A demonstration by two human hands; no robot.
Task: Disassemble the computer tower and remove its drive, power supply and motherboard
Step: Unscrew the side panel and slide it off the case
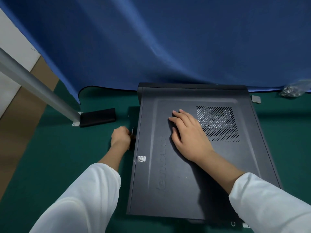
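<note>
While the right hand [186, 132] is pressing flat, fingers straight, steadying the computer tower [193, 165], the side panel [178, 182] is still on. The left hand [120, 137] is curling around something at the rear edge, likely a fastener; object unclear.

A black computer tower [193, 148] lies on its side on the green tabletop [50, 157] (side panel up, still on). The right hand [188, 132] rests flat on the panel; the left hand [120, 137], fingers curled, grips something small at the tower's left edge

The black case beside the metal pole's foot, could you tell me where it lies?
Left of the computer tower, the black case lies on the green table.
</note>
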